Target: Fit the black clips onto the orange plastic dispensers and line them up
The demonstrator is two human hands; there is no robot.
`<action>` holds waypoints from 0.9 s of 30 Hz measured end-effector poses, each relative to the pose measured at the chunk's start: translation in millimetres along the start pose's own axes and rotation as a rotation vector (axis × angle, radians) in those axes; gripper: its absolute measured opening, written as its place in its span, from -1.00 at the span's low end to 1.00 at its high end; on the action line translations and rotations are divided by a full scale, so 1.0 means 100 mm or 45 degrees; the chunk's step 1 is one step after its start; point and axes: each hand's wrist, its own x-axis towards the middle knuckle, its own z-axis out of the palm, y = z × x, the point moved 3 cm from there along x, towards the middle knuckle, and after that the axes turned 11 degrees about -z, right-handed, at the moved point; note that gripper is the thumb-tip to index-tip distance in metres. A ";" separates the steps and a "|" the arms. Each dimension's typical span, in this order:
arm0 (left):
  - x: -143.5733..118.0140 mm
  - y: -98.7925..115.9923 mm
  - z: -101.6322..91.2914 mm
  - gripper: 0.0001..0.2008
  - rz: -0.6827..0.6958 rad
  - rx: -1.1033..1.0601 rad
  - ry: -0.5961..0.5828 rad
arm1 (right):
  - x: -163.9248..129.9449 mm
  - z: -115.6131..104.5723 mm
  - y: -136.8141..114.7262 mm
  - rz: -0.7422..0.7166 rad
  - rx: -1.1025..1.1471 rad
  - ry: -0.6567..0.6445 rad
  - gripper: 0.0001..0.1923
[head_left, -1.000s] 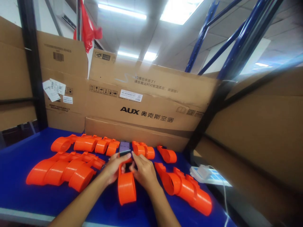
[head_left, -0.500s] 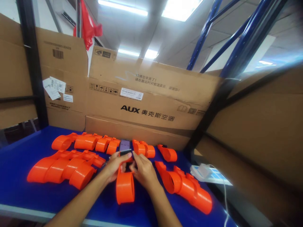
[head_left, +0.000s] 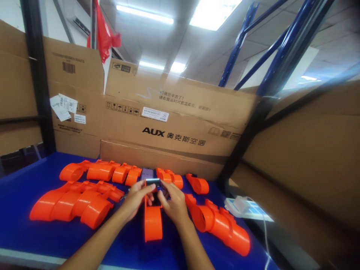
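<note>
Between my hands is an orange plastic part [head_left: 153,224] with a wide ring at its lower end and a narrower upper end. A small dark piece with a row of pale teeth [head_left: 152,181] sits across that upper end. My left hand [head_left: 138,198] grips the part from the left, thumb lying against the dark piece. My right hand [head_left: 172,198] closes on the upper end from the right, its fingertips at the dark piece's right end, where a small blue bit shows. Just behind the hands lies a phone [head_left: 147,173] with a lit screen.
More orange ring parts stand in rows on the blue tabletop [head_left: 17,191]: a front-left group [head_left: 70,202], a back-left row [head_left: 101,170], a back-right pair [head_left: 170,178] and a front-right group [head_left: 222,225]. A white power strip [head_left: 249,208] lies at right. Cardboard [head_left: 174,131] walls the back.
The orange part has turned between my hands, and the toothed dark piece now faces up more plainly. My right hand has shifted its fingers around the upper end.
</note>
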 end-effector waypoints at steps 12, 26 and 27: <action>0.00 0.05 -0.04 -0.62 0.093 0.157 0.039 | 0.05 -0.05 -0.08 0.072 0.128 -0.016 -0.79; 0.01 0.04 -0.06 -0.60 0.050 -0.015 0.117 | -0.04 -0.39 0.50 0.698 -0.074 0.052 -0.79; 0.01 0.03 -0.07 -0.59 0.043 -0.009 0.124 | -0.05 -0.39 0.52 0.714 -0.099 -0.019 -0.82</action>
